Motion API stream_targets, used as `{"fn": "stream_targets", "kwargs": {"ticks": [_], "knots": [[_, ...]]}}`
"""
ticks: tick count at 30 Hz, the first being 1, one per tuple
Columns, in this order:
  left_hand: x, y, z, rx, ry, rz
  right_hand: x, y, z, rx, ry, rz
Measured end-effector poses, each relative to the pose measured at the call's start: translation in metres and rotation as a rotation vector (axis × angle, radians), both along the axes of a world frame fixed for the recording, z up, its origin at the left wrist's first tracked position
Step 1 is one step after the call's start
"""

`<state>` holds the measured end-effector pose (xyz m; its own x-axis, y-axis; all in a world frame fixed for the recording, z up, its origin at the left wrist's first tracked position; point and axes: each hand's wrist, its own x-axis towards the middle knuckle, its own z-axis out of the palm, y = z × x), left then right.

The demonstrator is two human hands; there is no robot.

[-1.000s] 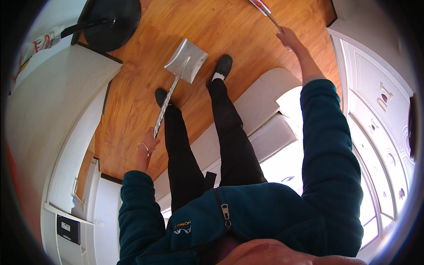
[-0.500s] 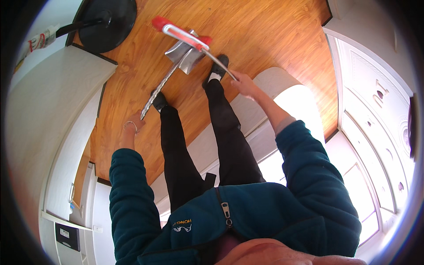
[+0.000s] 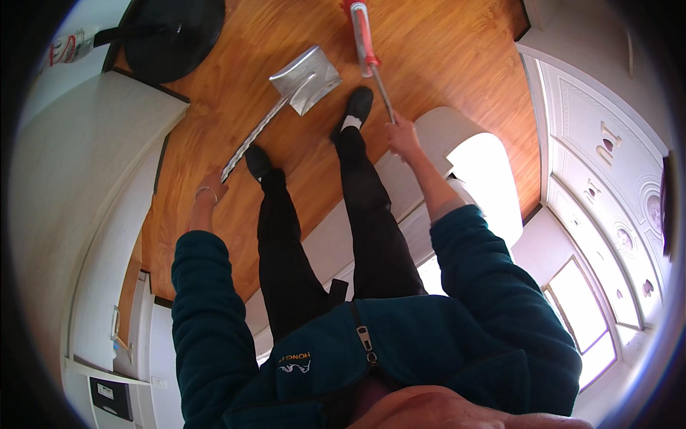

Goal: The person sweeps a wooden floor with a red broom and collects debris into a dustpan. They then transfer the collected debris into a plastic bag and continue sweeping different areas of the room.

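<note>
My left hand point(image 3: 213, 184) is closed round the end of a long silvery handle, which slants up and right to a metal dustpan point(image 3: 309, 80) at the wooden floor. My right hand point(image 3: 403, 136) grips the thin metal stick of a broom point(image 3: 363, 37) with a red and white head. That head lies to the right of the dustpan and apart from it, partly cut off by the upper edge of the picture. The broom's bristles are hard to make out.
My two dark shoes point(image 3: 356, 104) stand on the wooden floor point(image 3: 436, 57), close below the dustpan. A round black base point(image 3: 171, 43) with a pole is at the upper left. Pale cabinets point(image 3: 86, 157) line the left, white panelled furniture point(image 3: 593, 136) the right. A white rounded piece point(image 3: 493, 186) stands beside my right arm.
The broom head has moved off the dustpan to the right and farther away, and its stick now stands steeper. The dustpan has shifted only slightly.
</note>
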<state>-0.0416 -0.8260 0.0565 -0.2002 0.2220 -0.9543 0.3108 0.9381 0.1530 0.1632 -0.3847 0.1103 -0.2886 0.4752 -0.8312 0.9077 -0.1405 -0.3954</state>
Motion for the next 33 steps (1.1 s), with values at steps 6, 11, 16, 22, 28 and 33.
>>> {"fn": "stream_targets", "kwargs": {"ticks": [6,11,16,22,28,33], "knots": [[0.002,-0.001,-0.003,0.002,0.036,0.024,0.010,-0.064,0.027,-0.183,0.186,0.042],[0.012,-0.003,0.000,0.013,0.038,0.023,-0.006,0.009,0.014,0.304,0.068,0.519],[0.034,-0.007,0.015,-0.025,0.067,0.039,-0.107,0.120,-0.061,0.558,0.140,0.729],[0.037,-0.010,0.013,-0.028,0.049,0.093,-0.058,0.011,-0.052,0.238,-0.049,0.720],[0.024,-0.028,-0.014,0.018,0.097,0.050,0.034,-0.078,0.054,0.116,0.213,0.524],[0.007,-0.068,-0.006,0.024,0.117,-0.027,0.085,-0.065,0.078,0.232,-0.116,0.273]]}}
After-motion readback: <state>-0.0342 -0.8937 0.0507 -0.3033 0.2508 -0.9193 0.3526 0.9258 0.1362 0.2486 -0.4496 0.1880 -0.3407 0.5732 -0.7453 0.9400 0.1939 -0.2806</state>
